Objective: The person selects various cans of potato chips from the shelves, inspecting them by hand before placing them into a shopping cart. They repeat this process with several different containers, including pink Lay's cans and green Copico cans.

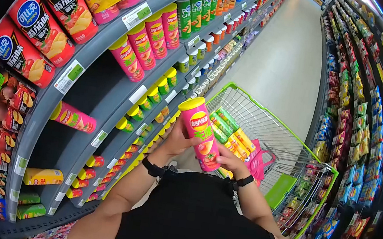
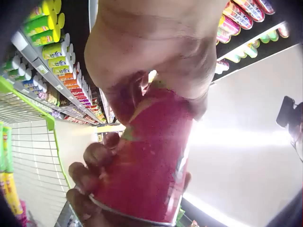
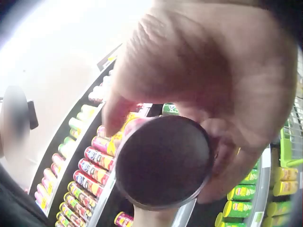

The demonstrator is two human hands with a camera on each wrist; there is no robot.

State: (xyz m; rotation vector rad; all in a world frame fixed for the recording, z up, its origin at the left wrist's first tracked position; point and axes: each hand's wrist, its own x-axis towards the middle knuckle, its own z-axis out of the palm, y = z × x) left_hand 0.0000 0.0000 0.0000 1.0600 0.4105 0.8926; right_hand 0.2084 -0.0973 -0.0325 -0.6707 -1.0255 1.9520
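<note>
A pink canister of potato chips (image 1: 203, 135) with a yellow lid is held tilted in front of the person's chest. My left hand (image 1: 178, 139) grips its side around the middle, thumb across the front. Lower down, my right hand (image 1: 234, 163) holds the canister near its base. In the left wrist view, the fingers of the right hand (image 2: 92, 172) curl round the lower end of the canister (image 2: 151, 151). The right wrist view shows the canister's round dark bottom (image 3: 163, 163) under the right hand (image 3: 203, 66).
A green-rimmed shopping cart (image 1: 290, 131) stands just ahead, with green and yellow canisters (image 1: 233, 132) and a pink bag (image 1: 260, 159) inside. Shelves of chip canisters curve along the left; a similar pink canister (image 1: 77, 119) lies there. Bagged snacks (image 1: 361, 140) line the right side.
</note>
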